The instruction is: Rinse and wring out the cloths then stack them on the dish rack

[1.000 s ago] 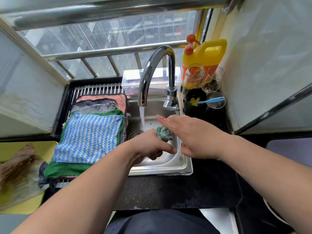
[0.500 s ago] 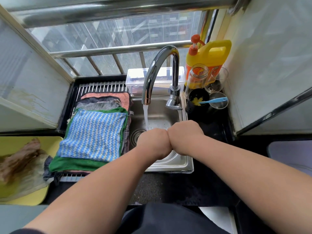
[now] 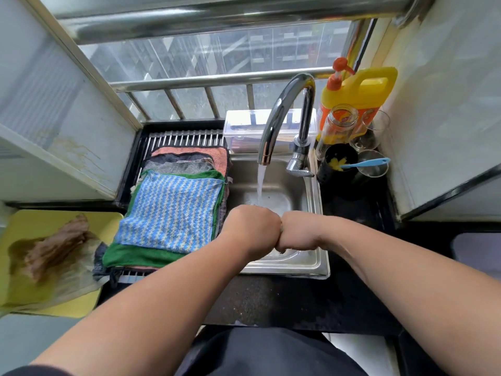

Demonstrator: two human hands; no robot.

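Wringing looks to be the step in hand: the left hand (image 3: 252, 229) and right hand (image 3: 298, 233) are both curled into tight fists, knuckles touching, over the front of the steel sink (image 3: 311, 202). The cloth is hidden inside them, so I judge rather than see that each fist grips one end of it. To do it well, the fists should twist in opposite ways, low over the basin, so the squeezed water drops inside the rim and not onto the black counter (image 3: 271, 302). They should also clear the water stream (image 3: 260, 180) falling from the faucet (image 3: 282, 112) just behind them, which would soak the cloth again. The goal lies just to the left, where a stack of folded cloths, a blue striped cloth (image 3: 170, 213) on top, rests on the dish rack (image 3: 184, 138) right beside the sink. That path is short and open. The right side is tighter, with a black cup (image 3: 336, 164), a glass jar (image 3: 339, 123) and a yellow detergent jug (image 3: 360, 90) crowded beside the faucet. The spout arches above the hands, so a lift should go leftward.
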